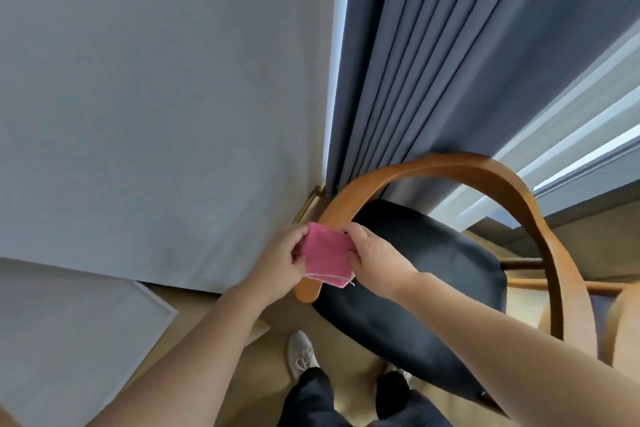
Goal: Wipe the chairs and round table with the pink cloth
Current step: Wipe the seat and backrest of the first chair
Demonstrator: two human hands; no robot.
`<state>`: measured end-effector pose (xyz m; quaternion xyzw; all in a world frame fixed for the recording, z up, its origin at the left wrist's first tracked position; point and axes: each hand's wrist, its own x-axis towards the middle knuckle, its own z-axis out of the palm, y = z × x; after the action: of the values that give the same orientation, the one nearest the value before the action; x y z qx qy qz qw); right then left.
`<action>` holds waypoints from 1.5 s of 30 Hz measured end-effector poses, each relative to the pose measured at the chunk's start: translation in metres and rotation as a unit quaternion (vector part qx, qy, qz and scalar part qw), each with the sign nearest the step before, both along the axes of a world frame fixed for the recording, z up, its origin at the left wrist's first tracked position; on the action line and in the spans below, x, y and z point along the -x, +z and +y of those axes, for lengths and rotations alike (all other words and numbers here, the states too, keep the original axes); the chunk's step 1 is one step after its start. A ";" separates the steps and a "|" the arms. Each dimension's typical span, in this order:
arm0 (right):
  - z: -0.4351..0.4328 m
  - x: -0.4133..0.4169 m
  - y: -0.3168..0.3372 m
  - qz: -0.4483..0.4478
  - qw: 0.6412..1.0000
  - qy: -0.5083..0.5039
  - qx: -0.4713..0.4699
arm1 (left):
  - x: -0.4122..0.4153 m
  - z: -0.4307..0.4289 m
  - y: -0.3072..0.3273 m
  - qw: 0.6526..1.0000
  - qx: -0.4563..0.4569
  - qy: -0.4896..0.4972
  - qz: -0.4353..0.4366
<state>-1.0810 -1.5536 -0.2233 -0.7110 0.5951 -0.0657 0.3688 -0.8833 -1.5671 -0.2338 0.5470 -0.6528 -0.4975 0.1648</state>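
Beside grey curtains (433,62), both hands pinch pink cloth (325,255)

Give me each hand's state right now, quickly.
Left hand: grips the pink cloth at its left edge.
Right hand: pinches the cloth's right edge.

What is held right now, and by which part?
The folded pink cloth: the left hand grips its left edge, the right hand pinches its right edge.

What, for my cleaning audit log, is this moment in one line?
left hand: grips pink cloth | right hand: pinches its other edge | cloth: folded, at chair armrest
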 end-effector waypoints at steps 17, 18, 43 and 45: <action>-0.025 -0.018 -0.145 0.148 0.964 0.217 0.041 | -0.023 0.033 -0.118 0.978 -0.035 0.169 -0.115; -0.026 -0.017 -0.145 0.152 0.956 0.237 0.077 | -0.027 0.037 -0.119 0.976 -0.026 0.176 -0.124; -0.057 -0.044 -0.208 0.064 0.857 0.434 0.269 | -0.037 0.035 -0.150 0.954 0.083 0.225 -0.181; -0.065 -0.041 -0.207 0.061 0.861 0.423 0.275 | -0.035 0.031 -0.153 0.954 0.086 0.217 -0.188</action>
<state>-1.0402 -1.6182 -0.4306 -0.9696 0.2157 -0.0213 0.1136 -0.8479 -1.5358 -0.3867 0.7428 -0.5782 -0.2793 0.1894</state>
